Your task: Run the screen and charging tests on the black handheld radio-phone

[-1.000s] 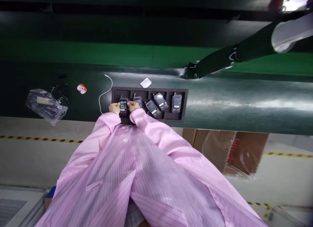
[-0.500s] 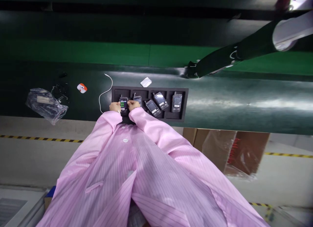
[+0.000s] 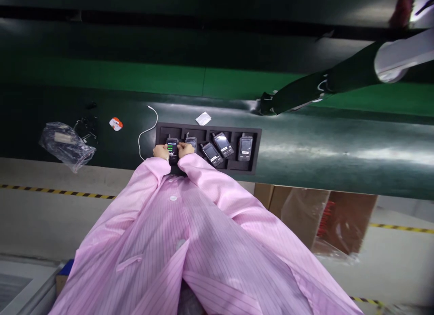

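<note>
Between my hands is a black handheld radio [image 3: 172, 148] with a stub antenna and a lit screen showing green bars. My left hand [image 3: 161, 152] is closed on its left edge, and my right hand [image 3: 186, 149] grips its right edge with curled fingers. It is at the left end of a black compartment tray [image 3: 258, 148]. Partly behind my right hand is a second radio [image 3: 191, 141]. Two more lie tilted in the middle, a lower radio [image 3: 212, 154] and an upper radio [image 3: 223, 144]. Another radio [image 3: 245, 148] stands straight in the right compartment.
Left of the tray lie a white cable [image 3: 148, 130], an orange-and-white item [image 3: 116, 124], a clear plastic bag [image 3: 66, 145] and dark cords [image 3: 87, 129]. A folded white paper [image 3: 203, 119] sits behind the tray. At right rises a dark-wrapped tube [image 3: 305, 91]; cardboard [image 3: 346, 220] is below the bench.
The view has shifted slightly, so the bench appears a little lower. Both hands stay on the same radio, and the other radios keep their places.
</note>
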`<state>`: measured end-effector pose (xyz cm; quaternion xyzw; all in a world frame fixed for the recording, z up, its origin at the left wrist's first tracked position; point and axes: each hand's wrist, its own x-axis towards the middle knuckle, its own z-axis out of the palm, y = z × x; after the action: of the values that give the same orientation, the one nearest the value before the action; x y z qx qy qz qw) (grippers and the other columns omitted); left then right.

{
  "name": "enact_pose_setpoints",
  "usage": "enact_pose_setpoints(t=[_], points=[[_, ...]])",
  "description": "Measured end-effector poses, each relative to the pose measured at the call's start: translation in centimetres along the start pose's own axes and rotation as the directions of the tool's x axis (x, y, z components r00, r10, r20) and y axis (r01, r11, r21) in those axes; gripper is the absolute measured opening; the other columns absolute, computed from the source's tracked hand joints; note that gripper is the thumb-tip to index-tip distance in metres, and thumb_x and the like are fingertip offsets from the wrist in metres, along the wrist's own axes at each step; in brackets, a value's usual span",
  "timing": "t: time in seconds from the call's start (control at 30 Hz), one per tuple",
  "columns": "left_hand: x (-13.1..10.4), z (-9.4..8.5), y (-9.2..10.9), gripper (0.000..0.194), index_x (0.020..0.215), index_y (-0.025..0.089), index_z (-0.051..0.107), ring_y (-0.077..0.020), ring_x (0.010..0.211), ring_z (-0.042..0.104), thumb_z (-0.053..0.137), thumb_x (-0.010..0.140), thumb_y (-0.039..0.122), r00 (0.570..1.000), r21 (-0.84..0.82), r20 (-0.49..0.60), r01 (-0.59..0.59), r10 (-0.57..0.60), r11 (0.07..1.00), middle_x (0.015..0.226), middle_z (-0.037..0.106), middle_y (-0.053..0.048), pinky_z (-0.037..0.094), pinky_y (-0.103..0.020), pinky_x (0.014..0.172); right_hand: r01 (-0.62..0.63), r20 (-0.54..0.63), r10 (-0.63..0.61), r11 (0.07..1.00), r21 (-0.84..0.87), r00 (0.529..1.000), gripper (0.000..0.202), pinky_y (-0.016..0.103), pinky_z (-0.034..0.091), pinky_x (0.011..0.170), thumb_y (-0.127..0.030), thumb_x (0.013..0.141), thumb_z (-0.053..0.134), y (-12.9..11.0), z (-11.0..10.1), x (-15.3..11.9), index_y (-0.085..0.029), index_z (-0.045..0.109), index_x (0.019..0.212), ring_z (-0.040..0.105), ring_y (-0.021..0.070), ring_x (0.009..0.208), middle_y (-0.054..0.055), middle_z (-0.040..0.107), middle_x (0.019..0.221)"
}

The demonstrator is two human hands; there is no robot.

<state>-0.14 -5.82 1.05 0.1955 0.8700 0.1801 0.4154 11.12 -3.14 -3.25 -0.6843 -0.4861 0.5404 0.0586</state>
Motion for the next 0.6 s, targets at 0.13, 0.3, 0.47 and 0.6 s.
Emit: enact_pose_setpoints(t=[0.13, 0.3, 0.47, 0.6], points=[[-1.8, -1.1, -0.4, 0.031, 0.114, 0.015, 0.069, -0.0235, 0.116, 0.067, 0.065, 0.097, 0.041, 1.0, 0.087, -0.026, -0.006, 0.008, 0.996, 0.123, 0.071, -0.01, 0.055, -0.047, 0.103, 0.121, -0.048, -0.123, 0.991, -0.048, 0.991, 0.033, 0.045, 0.058, 0.098, -0.038, 0.1, 0.064, 0.0, -0.8, -1.8, -0.018, 0.064, 0.126, 0.066, 0.0226, 0.114, 0.01, 0.065, 0.129], [-6.7, -5.4, -3.9, 0.025, 0.106, 0.014, 0.07, -0.0209, 0.109, 0.069, 0.063, 0.098, 0.037, 0.988, 0.008, -0.124, -0.089, 0.089, 0.996, 0.113, 0.073, -0.008, 0.056, -0.046, 0.101, 0.428, -0.059, -0.435, 0.898, -0.098, 0.898, 0.029, 0.044, 0.058, 0.096, -0.041, 0.1, 0.063, 1.2, -3.7, -6.2, -0.015, 0.067, 0.114, 0.068, 0.0205, 0.107, 0.008, 0.07, 0.116], [-9.8, -6.3, -10.7, 0.035, 0.086, 0.014, 0.072, -0.0194, 0.085, 0.074, 0.058, 0.098, 0.044, 0.946, -0.193, -0.312, -0.157, 0.091, 0.969, 0.083, 0.076, -0.006, 0.059, -0.041, 0.09, 0.703, 0.072, -0.7, 0.702, -0.117, 0.711, 0.044, 0.037, 0.062, 0.078, -0.052, 0.101, 0.044, 3.6, -4.5, -7.5, -0.019, 0.07, 0.09, 0.074, 0.0216, 0.084, 0.009, 0.076, 0.089], [-10.3, -7.4, -16.6, 0.051, 0.095, 0.015, 0.078, -0.0255, 0.084, 0.078, 0.045, 0.092, 0.054, 0.912, -0.332, -0.402, -0.229, 0.083, 0.915, 0.091, 0.081, -0.013, 0.062, -0.04, 0.082, 0.792, 0.245, -0.754, 0.588, -0.163, 0.61, 0.044, 0.038, 0.064, 0.081, -0.044, 0.096, 0.037, 3.1, 0.4, -8.3, -0.02, 0.073, 0.096, 0.078, 0.0259, 0.091, 0.011, 0.079, 0.096]])
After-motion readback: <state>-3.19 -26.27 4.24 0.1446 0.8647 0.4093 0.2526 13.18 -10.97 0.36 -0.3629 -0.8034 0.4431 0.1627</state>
